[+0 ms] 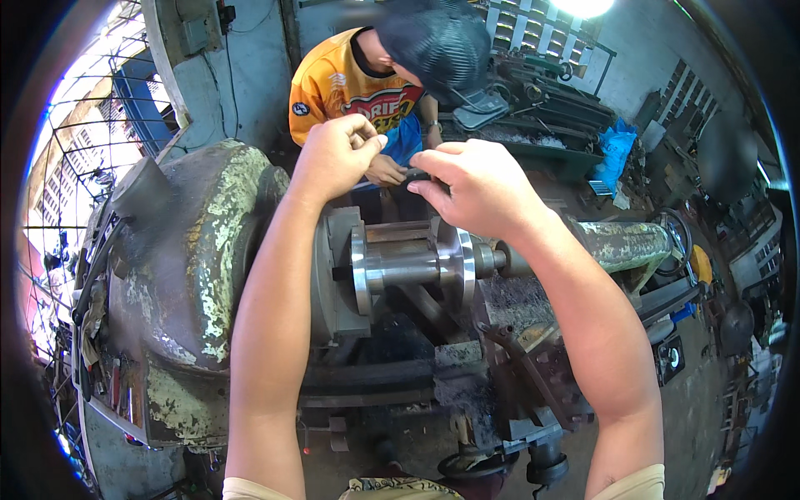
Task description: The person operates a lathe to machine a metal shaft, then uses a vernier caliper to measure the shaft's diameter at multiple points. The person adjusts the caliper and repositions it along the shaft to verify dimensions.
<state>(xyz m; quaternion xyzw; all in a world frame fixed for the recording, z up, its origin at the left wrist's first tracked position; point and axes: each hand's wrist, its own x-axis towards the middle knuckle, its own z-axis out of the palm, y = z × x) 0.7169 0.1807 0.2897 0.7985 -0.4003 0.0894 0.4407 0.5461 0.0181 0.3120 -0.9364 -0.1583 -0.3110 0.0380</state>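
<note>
Above the lathe, my left hand is raised with its fingers curled toward the thumb; what it holds, if anything, is hidden. My right hand reaches in from the right, thumb and fingers closing around the end of a small dark piece whose kind I cannot make out. A co-worker's hand is at that piece's left end. Beneath my hands, a shiny spool-shaped metal workpiece with two round flanges sits between the lathe chuck and the tailstock centre.
The worn lathe headstock stands at left, the tailstock at right. A tool carriage and handwheel lie nearer me. Across the lathe, a person in a yellow shirt bends forward. A blue plastic bag lies behind.
</note>
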